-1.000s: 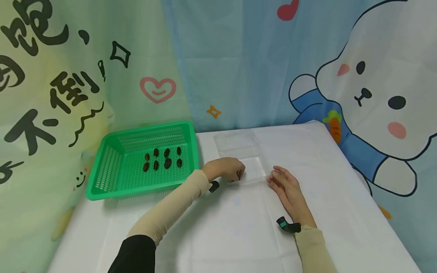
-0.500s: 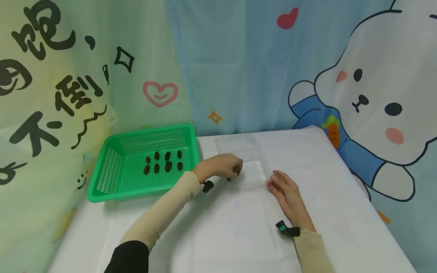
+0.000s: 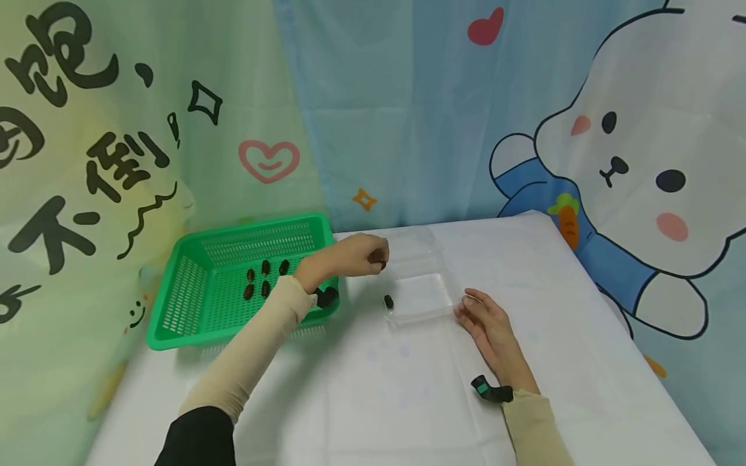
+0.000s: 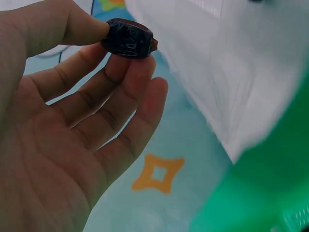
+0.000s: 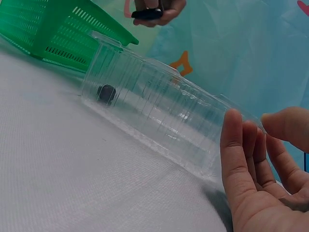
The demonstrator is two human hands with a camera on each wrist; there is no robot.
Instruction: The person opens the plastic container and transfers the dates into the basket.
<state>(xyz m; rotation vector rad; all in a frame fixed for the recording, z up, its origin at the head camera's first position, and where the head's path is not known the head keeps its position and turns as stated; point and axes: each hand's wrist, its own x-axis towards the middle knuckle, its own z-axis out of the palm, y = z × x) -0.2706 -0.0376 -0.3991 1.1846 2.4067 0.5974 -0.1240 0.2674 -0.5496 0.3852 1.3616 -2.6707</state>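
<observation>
My left hand (image 3: 350,254) pinches a dark, wrinkled dried date (image 4: 129,39) between thumb and fingertips. It hovers between the green basket and the clear plastic box (image 3: 422,317), beyond the box's left side. Another dried date (image 3: 388,301) lies inside the box at its left end, and the right wrist view shows it through the clear wall. My right hand (image 3: 486,327) grips the box's right edge, with the thumb at the rim and the fingers against the outer wall. The box's clear lid (image 3: 405,243) lies folded back behind it.
A green perforated basket (image 3: 192,340) stands on the left of the white-covered table (image 3: 373,401). Several dried dates (image 3: 265,266) lie in rows in it, partly hidden by my left arm. A printed curtain (image 3: 373,116) hangs behind the table.
My left hand has lifted out of the box and moved left and away, still pinching a dried date. A dried date in the box has come into full view. My right hand has stayed put.
</observation>
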